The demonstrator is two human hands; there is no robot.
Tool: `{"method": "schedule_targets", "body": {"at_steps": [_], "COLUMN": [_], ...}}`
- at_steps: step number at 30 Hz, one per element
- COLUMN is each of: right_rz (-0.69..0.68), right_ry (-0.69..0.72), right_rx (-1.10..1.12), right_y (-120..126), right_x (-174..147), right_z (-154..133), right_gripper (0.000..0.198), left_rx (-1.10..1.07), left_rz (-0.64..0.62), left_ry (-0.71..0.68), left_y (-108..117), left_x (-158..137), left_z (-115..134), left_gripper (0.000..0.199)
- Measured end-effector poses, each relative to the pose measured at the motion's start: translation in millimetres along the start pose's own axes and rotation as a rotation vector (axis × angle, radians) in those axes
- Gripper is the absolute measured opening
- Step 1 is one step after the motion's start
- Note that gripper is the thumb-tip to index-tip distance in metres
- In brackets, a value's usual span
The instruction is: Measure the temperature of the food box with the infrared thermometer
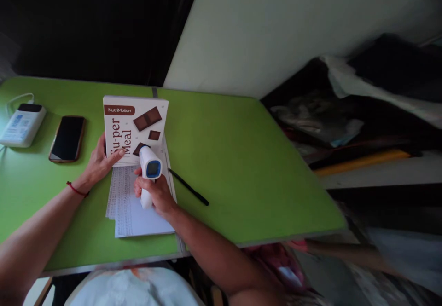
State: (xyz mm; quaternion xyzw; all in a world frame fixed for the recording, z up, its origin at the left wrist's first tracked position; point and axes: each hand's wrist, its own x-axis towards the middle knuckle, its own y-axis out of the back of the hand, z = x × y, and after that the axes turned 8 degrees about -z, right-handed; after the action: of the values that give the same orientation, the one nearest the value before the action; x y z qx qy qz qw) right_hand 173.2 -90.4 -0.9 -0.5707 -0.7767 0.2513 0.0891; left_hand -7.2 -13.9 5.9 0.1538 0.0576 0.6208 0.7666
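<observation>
My left hand [101, 161] grips the lower left edge of a white box [138, 117] printed "NutriMotion Su-per Meal" with brown chocolate pictures, its thumb across the front. The box is propped up, its front facing me. In my right hand [157, 191] is a white infrared thermometer [151, 172] with a blue-rimmed screen towards me. Its head is close before the box's lower right corner; whether they touch I cannot tell. Below both hands lie sheets of paper [138, 223], some with handwriting. A black pen [189, 187] rests just right of them.
A dark phone [67, 139] and a white power bank [23, 124] with a cable lie at the left of the green table [241, 168]. Behind stands a pale wall [276, 30]. Cluttered shelves [362, 108] are at the right, with part of another person [341, 249] below.
</observation>
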Motion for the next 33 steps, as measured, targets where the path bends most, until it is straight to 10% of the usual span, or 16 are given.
{"method": "schedule_targets", "body": {"at_steps": [33], "right_rz": [-0.025], "right_ry": [-0.006], "right_rx": [-0.043], "right_y": [2.2], "right_x": [-0.8], "right_z": [-2.9], "right_gripper": [0.033], "left_rx": [0.043], "left_rz": [0.002], "left_ry": [0.020], "left_y": [1.6], "left_x": [1.6], "left_z": [-7.0], "left_gripper": [0.073]}}
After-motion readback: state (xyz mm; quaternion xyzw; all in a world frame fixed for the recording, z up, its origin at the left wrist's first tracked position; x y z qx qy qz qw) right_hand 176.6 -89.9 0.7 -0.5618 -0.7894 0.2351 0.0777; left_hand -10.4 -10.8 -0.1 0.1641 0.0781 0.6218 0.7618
